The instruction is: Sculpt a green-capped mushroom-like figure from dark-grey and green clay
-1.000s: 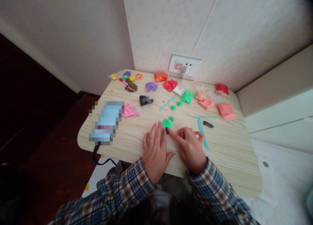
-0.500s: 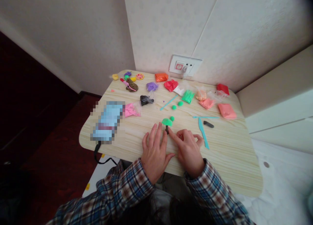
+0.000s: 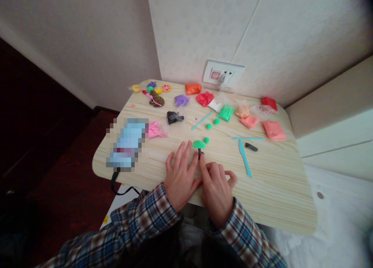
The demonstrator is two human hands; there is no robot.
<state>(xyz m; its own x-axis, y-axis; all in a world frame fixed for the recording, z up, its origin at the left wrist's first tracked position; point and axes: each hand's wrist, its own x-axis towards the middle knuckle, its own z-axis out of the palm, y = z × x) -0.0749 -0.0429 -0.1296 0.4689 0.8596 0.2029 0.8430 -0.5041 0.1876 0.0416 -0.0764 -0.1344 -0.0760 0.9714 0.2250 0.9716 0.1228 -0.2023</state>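
Observation:
On the table top (image 3: 271,182) lies a small clay tree with a green crown (image 3: 199,144) and a dark brown trunk (image 3: 199,153). My left hand (image 3: 180,178) rests flat just left of it, fingers spread, the index fingertip beside the trunk's lower end. The stretched index finger of my right hand (image 3: 217,182) presses on the trunk's base, while its middle fingers are bent. Part of the trunk is hidden by these fingertips. A green clay ball (image 3: 206,140) sits against the crown's right side, and two more green balls (image 3: 209,126) lie farther back.
To the right are a turquoise plastic knife (image 3: 245,159), a thin turquoise stick (image 3: 247,138) and a dark clay roll (image 3: 251,147). Bags of coloured clay, including a green one (image 3: 226,112), line the back. A blurred phone-like device (image 3: 128,143) lies left; a brown clay piece (image 3: 156,100) sits back left.
My right hand has shifted left and closer to my left hand, its index finger now more upright on the trunk's base. My left hand has moved slightly left. The camera view has shifted a little.

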